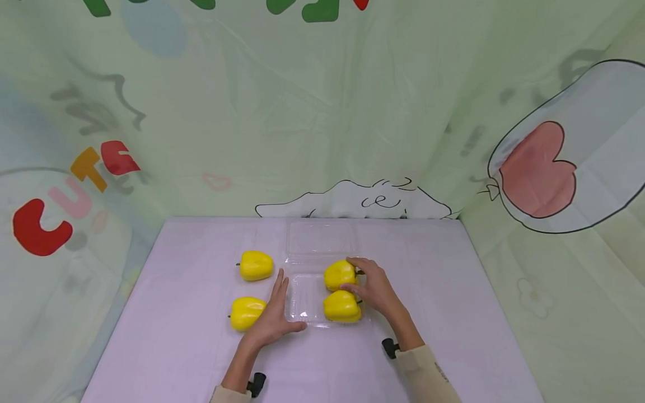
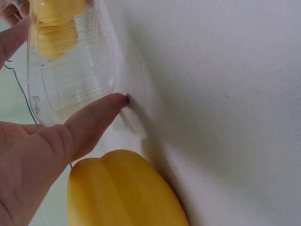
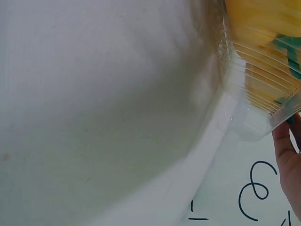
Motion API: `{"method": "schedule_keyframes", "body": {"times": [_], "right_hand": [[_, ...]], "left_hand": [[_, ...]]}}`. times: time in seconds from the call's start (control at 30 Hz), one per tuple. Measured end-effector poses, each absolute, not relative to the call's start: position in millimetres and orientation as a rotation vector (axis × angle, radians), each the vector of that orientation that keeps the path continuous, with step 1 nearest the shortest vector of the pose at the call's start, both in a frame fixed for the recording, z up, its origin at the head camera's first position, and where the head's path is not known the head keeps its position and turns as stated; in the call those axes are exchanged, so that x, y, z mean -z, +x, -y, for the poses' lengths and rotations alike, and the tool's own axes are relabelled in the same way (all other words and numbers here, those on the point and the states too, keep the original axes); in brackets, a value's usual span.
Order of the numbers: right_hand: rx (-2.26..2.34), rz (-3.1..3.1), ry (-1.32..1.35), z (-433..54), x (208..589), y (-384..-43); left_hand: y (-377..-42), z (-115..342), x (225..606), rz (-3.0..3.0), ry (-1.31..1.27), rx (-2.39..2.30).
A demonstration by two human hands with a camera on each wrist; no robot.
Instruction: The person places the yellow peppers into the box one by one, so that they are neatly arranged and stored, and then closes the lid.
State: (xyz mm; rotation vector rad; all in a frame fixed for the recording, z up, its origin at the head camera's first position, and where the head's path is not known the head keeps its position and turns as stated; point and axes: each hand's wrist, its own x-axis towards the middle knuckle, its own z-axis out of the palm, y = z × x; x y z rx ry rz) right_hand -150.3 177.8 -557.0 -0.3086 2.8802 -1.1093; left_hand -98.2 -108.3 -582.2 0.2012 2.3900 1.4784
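Note:
A clear plastic clamshell container [image 1: 305, 299] lies with its lid [image 1: 322, 238] folded back. Two yellow bell peppers sit in its right half, a far one [image 1: 339, 275] and a near one [image 1: 342, 307]. My right hand [image 1: 375, 285] holds the far pepper, fingers over its far side and thumb between the two. Fingers spread and straight, my left hand [image 1: 274, 319] is at the container's left side; in the left wrist view, its fingers [image 2: 96, 110] lie along the clear wall. Another yellow bell pepper [image 1: 247, 313] is just left of that hand, partly hidden by it.
One more yellow bell pepper [image 1: 256, 266] lies farther back on the left of the white-covered table [image 1: 428, 257]. Printed curtains [image 1: 302, 123] rise behind the table and on both sides.

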Motion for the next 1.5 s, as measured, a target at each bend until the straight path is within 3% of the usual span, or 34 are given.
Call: {"method": "schedule_keyframes", "body": {"times": [1.5], "right_hand": [[1.162,-2.862,-0.260,-178.6,566.9,-148.7]], "left_hand": [[-96.0,106.3,580.3,-2.395,0.190,-1.468]]}}
